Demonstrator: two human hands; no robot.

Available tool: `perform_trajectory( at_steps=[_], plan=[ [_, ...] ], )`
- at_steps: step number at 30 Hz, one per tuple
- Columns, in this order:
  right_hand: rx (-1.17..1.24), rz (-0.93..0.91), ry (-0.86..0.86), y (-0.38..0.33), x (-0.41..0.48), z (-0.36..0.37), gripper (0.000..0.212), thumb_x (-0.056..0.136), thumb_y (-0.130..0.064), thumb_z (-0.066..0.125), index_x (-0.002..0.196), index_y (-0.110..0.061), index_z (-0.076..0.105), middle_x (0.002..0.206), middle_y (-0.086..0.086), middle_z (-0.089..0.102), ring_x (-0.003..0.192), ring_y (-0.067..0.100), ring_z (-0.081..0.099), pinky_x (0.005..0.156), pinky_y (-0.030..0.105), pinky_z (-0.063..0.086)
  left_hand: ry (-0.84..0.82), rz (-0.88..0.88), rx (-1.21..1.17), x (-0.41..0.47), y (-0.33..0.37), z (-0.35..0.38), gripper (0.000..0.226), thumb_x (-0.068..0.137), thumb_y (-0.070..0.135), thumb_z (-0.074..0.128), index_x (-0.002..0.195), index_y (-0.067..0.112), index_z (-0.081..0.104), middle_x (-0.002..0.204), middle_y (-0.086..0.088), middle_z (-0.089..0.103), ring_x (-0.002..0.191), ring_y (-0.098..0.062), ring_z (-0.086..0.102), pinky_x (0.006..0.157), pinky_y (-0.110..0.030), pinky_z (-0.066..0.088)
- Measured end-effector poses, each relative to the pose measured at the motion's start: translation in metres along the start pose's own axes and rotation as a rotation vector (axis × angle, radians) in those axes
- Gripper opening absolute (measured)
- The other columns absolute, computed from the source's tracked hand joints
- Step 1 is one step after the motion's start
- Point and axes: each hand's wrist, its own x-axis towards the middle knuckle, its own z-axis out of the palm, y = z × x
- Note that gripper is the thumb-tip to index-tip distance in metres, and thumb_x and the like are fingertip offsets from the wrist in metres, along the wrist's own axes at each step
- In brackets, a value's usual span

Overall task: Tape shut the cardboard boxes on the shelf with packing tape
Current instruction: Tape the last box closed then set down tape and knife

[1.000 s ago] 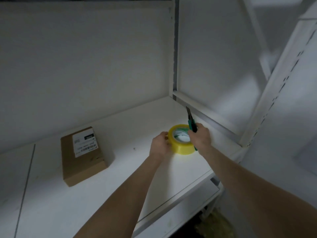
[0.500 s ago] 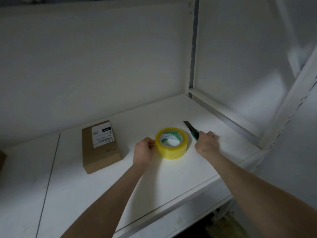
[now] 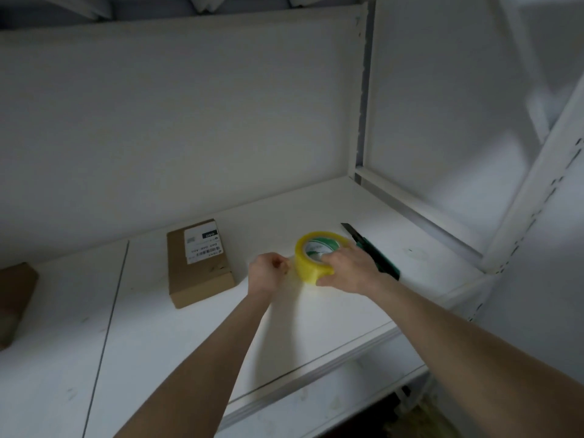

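A yellow roll of packing tape (image 3: pixel 308 257) stands tilted on the white shelf (image 3: pixel 196 330). My right hand (image 3: pixel 350 270) grips the roll, fingers in its core and thumb under its outer face. My left hand (image 3: pixel 268 273) pinches at the roll's left side, apparently on the tape end, which I cannot make out. A flat brown cardboard box (image 3: pixel 197 263) with a white label lies shut on the shelf, left of my hands. A green and black utility knife (image 3: pixel 374 249) lies on the shelf behind my right hand.
Part of another brown cardboard box (image 3: pixel 14 298) shows at the far left edge. The shelf's white back wall and a right upright post (image 3: pixel 531 197) close it in. A seam (image 3: pixel 107 330) runs across the shelf board. A lower shelf edge lies below the front lip.
My right hand put the utility knife down on the shelf and now grips the tape roll. My left hand stays at the roll's left side. The view has shifted left.
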Motion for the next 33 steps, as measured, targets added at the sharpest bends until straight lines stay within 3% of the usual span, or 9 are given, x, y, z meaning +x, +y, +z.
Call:
perform_trajectory(
  at_steps=[3, 6, 10, 13, 19, 23, 27, 30, 33],
  plan=[
    [0.158, 0.028, 0.04, -0.003, 0.002, -0.017, 0.043, 0.086, -0.054, 0.062, 0.116, -0.023, 0.065, 0.109, 0.005, 0.066, 0.11, 0.025, 0.056, 0.087, 0.028, 0.037, 0.047, 0.047, -0.109, 0.006, 0.019, -0.011, 0.029, 0.088, 0.001, 0.053, 0.065, 0.018, 0.056, 0.069, -0.007, 0.066, 0.068, -0.028, 0.064, 0.069, -0.041, 0.058],
    [0.44, 0.094, 0.075, -0.008, 0.01, -0.03, 0.034, 0.081, -0.053, 0.069, 0.086, -0.019, 0.067, 0.078, -0.002, 0.059, 0.079, 0.019, 0.057, 0.064, 0.028, 0.038, 0.042, 0.04, -0.162, 0.013, 0.038, -0.027, 0.028, 0.092, 0.001, 0.051, 0.068, 0.015, 0.053, 0.063, -0.003, 0.062, 0.059, -0.023, 0.059, 0.059, -0.031, 0.054],
    [0.48, 0.111, 0.105, -0.007, 0.021, -0.039, 0.037, 0.075, -0.06, 0.069, 0.063, -0.027, 0.056, 0.067, -0.009, 0.055, 0.077, 0.018, 0.058, 0.066, 0.03, 0.041, 0.005, 0.031, -0.223, 0.015, 0.048, -0.047, 0.022, 0.094, 0.001, 0.05, 0.074, 0.009, 0.055, 0.063, -0.007, 0.059, 0.051, -0.015, 0.055, 0.045, -0.02, 0.05],
    [0.39, 0.118, 0.104, -0.006, 0.02, -0.049, 0.038, 0.077, -0.061, 0.065, 0.064, -0.028, 0.053, 0.078, -0.004, 0.059, 0.083, 0.021, 0.058, 0.068, 0.03, 0.042, -0.027, 0.06, -0.207, 0.013, 0.054, -0.056, 0.021, 0.094, 0.001, 0.05, 0.076, 0.008, 0.056, 0.063, -0.007, 0.058, 0.046, -0.009, 0.055, 0.043, -0.017, 0.05],
    [0.268, 0.224, 0.066, -0.003, 0.015, -0.056, 0.048, 0.074, -0.072, 0.06, 0.077, -0.023, 0.061, 0.089, -0.001, 0.065, 0.088, 0.023, 0.062, 0.069, 0.027, 0.041, -0.064, 0.081, -0.208, 0.012, 0.067, -0.073, 0.011, 0.095, 0.002, 0.051, 0.088, -0.001, 0.059, 0.067, -0.008, 0.058, 0.055, -0.015, 0.054, 0.047, -0.019, 0.053],
    [0.461, 0.244, 0.011, -0.005, 0.017, -0.066, 0.058, 0.067, -0.078, 0.064, 0.067, -0.021, 0.055, 0.074, -0.003, 0.062, 0.078, 0.02, 0.064, 0.065, 0.028, 0.044, -0.113, -0.033, -0.316, 0.015, 0.069, -0.081, 0.011, 0.094, 0.008, 0.055, 0.094, -0.001, 0.063, 0.071, -0.006, 0.059, 0.062, -0.014, 0.055, 0.054, -0.022, 0.057],
    [0.502, 0.258, 0.009, -0.005, 0.018, -0.065, 0.064, 0.065, -0.076, 0.068, 0.074, -0.013, 0.065, 0.081, 0.006, 0.069, 0.079, 0.022, 0.067, 0.07, 0.034, 0.053, -0.239, -0.13, -0.465, 0.014, 0.07, -0.087, 0.023, 0.09, 0.023, 0.065, 0.093, 0.001, 0.066, 0.07, -0.005, 0.06, 0.066, -0.014, 0.06, 0.067, -0.029, 0.06],
    [0.644, 0.271, -0.035, -0.002, 0.016, -0.065, 0.066, 0.067, -0.067, 0.074, 0.089, -0.005, 0.072, 0.088, 0.01, 0.072, 0.081, 0.023, 0.069, 0.076, 0.035, 0.055, -0.202, -0.082, -0.394, 0.014, 0.072, -0.083, 0.019, 0.086, 0.019, 0.07, 0.093, 0.001, 0.066, 0.073, -0.006, 0.06, 0.068, -0.014, 0.059, 0.06, -0.021, 0.058],
    [0.825, 0.252, -0.109, 0.002, 0.01, -0.07, 0.05, 0.073, -0.054, 0.077, 0.094, -0.009, 0.069, 0.091, 0.007, 0.071, 0.08, 0.02, 0.067, 0.072, 0.03, 0.052, -0.113, -0.084, -0.402, 0.016, 0.071, -0.078, 0.015, 0.089, 0.014, 0.066, 0.094, 0.001, 0.062, 0.074, -0.007, 0.058, 0.067, -0.013, 0.057, 0.055, -0.018, 0.056]
  ],
)
